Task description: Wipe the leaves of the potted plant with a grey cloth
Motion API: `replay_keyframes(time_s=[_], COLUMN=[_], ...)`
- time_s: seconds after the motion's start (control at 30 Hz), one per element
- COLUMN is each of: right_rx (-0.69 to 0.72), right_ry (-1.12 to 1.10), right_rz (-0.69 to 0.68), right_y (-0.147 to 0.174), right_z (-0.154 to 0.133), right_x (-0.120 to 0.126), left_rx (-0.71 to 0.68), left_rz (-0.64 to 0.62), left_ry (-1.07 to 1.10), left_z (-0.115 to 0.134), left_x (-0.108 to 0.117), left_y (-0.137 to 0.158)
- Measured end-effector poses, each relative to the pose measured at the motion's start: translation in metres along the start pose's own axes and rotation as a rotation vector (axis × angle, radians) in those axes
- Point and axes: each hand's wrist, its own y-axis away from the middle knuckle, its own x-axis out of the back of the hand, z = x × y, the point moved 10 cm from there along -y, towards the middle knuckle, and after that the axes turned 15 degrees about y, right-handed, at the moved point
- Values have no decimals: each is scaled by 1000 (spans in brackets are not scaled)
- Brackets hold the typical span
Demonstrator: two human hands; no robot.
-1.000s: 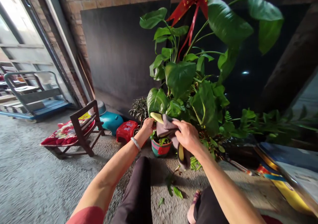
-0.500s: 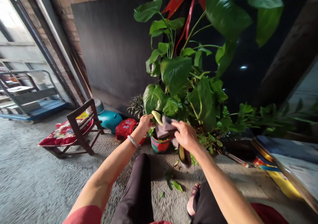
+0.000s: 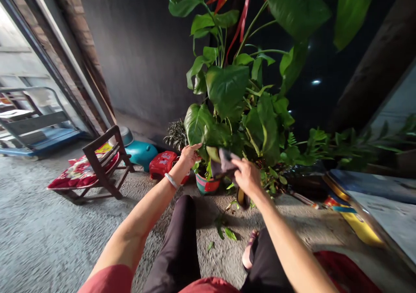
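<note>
A grey cloth (image 3: 224,163) with yellow-green parts is bunched in my right hand (image 3: 248,176), and one end dangles below the fingers. The cloth lies against the lower leaves of a tall green potted plant (image 3: 227,87). My left hand (image 3: 189,157), with a pale bangle on the wrist, is just left of the cloth. Its index finger is stretched out beneath a broad leaf (image 3: 198,122), and the other fingers are partly bent; whether it touches the leaf is unclear. Under the hands stands a green and red striped pot (image 3: 207,184).
To the left are a wooden chair (image 3: 104,165) with a red cushion, a red stool (image 3: 162,163), a teal plastic object (image 3: 141,154) and a blue trolley (image 3: 48,139). Fallen leaves (image 3: 230,233) lie on the floor. Stacked boards (image 3: 380,210) stand at the right.
My left hand has come off the yellow-green part of the cloth and is now apart from it. My right hand still grips the cloth. The view has shifted slightly.
</note>
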Motion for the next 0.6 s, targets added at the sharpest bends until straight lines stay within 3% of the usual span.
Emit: replay_keyframes(time_s=[0.1, 0.2, 0.3, 0.37, 0.5, 0.6], right_rx=[-134, -249, -306, -326, -321, -230], right_ry=[-87, -218, -330, -361, -355, -449], right_rz=[-208, -241, -218, -224, -261, -214], right_y=[65, 109, 123, 124, 118, 94], right_z=[32, 59, 72, 71, 52, 21], right_x=[-60, -73, -66, -62, -42, 4], left_rx=[-33, -151, -254, -271, -269, -106], left_rz=[-45, 25, 204, 253, 187, 36], left_ry=[-4, -3, -63, -97, -13, 108], left_z=[5, 12, 5, -9, -30, -44], left_x=[17, 55, 95, 105, 93, 69], left_y=[-6, -11, -7, -4, -13, -30])
